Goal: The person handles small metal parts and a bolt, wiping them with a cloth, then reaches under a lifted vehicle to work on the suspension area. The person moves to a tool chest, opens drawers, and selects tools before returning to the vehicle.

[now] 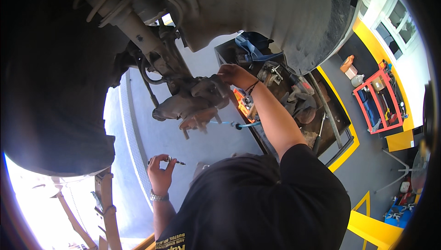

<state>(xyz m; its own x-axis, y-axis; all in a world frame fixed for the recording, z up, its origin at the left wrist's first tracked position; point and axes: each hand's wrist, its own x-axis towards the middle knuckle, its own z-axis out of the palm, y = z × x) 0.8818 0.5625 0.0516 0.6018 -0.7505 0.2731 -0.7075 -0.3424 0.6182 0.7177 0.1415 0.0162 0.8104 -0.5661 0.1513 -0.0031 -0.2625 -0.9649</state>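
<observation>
Overhead, a strut with its coil spring runs down to the wheel hub and brake assembly of a raised vehicle. At the right end of this assembly my right hand curls its fingers against the brake caliper; the fingertips are partly hidden. Lower and to the left, my left hand is held away from the vehicle, a metal watch on its wrist. Pinched between its thumb and fingers is a short, slim metal piece, too small to tell exactly. A light blue hose passes below my right forearm.
On the right, a dark tray holds several tools and greasy parts. Beyond it stand a red cart and yellow frames. The dark wheel arch hangs above, and brown lift posts rise at the lower left.
</observation>
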